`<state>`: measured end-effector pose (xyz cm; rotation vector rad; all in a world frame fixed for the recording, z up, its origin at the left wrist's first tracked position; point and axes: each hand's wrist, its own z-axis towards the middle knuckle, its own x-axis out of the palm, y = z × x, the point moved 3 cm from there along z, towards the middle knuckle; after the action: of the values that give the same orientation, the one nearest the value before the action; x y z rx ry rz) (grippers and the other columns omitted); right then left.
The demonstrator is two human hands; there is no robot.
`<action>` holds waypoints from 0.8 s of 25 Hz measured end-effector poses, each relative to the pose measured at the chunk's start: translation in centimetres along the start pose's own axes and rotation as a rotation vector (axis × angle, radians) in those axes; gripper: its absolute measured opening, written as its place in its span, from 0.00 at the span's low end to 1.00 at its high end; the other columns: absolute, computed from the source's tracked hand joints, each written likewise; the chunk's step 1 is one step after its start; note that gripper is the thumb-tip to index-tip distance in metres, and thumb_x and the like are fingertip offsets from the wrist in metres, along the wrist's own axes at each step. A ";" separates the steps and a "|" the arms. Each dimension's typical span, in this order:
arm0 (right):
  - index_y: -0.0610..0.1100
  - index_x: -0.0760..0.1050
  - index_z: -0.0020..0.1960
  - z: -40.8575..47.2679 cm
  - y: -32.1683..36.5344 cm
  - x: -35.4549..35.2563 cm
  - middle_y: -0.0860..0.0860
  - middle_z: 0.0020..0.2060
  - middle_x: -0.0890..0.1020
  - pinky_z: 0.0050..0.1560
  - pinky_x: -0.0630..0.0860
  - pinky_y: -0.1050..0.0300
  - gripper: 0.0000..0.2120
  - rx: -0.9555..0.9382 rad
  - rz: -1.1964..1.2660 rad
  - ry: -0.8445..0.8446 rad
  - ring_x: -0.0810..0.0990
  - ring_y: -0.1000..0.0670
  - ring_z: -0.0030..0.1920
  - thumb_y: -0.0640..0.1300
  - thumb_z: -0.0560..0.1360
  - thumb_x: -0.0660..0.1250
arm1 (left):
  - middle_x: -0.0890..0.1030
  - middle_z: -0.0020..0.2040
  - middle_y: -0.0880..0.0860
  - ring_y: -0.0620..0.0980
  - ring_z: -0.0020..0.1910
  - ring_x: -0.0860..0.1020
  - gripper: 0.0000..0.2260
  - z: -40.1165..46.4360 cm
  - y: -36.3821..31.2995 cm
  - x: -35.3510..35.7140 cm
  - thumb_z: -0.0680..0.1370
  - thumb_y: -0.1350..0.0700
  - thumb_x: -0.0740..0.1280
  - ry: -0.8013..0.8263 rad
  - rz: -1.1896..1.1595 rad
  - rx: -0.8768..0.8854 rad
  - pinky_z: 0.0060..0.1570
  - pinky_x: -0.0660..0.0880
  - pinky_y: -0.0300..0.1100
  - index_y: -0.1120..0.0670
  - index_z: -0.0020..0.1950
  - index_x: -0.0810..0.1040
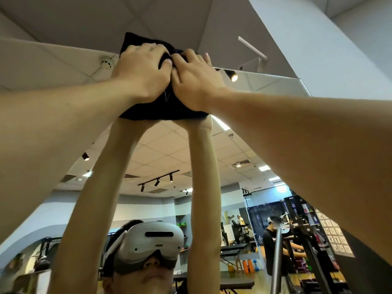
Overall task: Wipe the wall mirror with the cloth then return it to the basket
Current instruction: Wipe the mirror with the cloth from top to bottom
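At the top edge of the wall mirror [265, 88], one dark cloth [163, 107] is pressed against the glass by two hands side by side, touching. The left hand [142, 68] and right hand [195, 81] both lie on it with fingers curled into its folds. Two reflected forearms rise below.

Bare forearms — white headset [156, 240], dark visor slot
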<state>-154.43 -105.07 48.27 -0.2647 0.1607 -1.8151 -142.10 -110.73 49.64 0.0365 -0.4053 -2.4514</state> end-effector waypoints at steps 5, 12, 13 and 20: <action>0.47 0.69 0.72 -1.7 -6.1 -1.0 0.45 0.67 0.73 0.79 0.55 0.43 0.21 -0.014 -0.002 0.015 0.69 0.43 0.71 0.51 0.85 0.48 | 0.68 0.77 0.54 0.58 0.75 0.64 0.19 1.2 -5.7 3.6 0.84 0.49 0.53 0.002 0.030 -0.008 0.74 0.57 0.51 0.52 0.72 0.72; 0.49 0.68 0.72 -5.5 -18.5 -3.1 0.47 0.67 0.72 0.63 0.71 0.45 0.22 -0.017 0.046 0.077 0.71 0.42 0.67 0.54 0.85 0.47 | 0.65 0.78 0.56 0.59 0.76 0.62 0.20 2.8 -16.8 10.4 0.84 0.48 0.52 -0.006 0.040 -0.038 0.76 0.55 0.55 0.52 0.72 0.71; 0.49 0.68 0.72 -5.9 -20.1 -3.3 0.47 0.68 0.72 0.63 0.71 0.46 0.22 -0.021 0.046 0.077 0.72 0.42 0.67 0.54 0.85 0.47 | 0.66 0.78 0.56 0.59 0.76 0.63 0.20 3.1 -18.1 11.2 0.84 0.48 0.52 -0.010 0.045 -0.040 0.75 0.56 0.55 0.52 0.72 0.71; 0.49 0.69 0.71 -8.4 -29.8 -5.1 0.47 0.70 0.70 0.56 0.69 0.50 0.20 0.008 0.050 0.056 0.73 0.42 0.65 0.54 0.85 0.48 | 0.69 0.74 0.55 0.60 0.72 0.66 0.19 5.5 -26.8 16.3 0.83 0.48 0.51 0.009 0.074 -0.027 0.73 0.58 0.56 0.52 0.70 0.71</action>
<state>-183.23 -92.68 47.06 -0.2025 0.1980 -1.7741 -171.74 -99.09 48.15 0.0213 -0.3634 -2.3829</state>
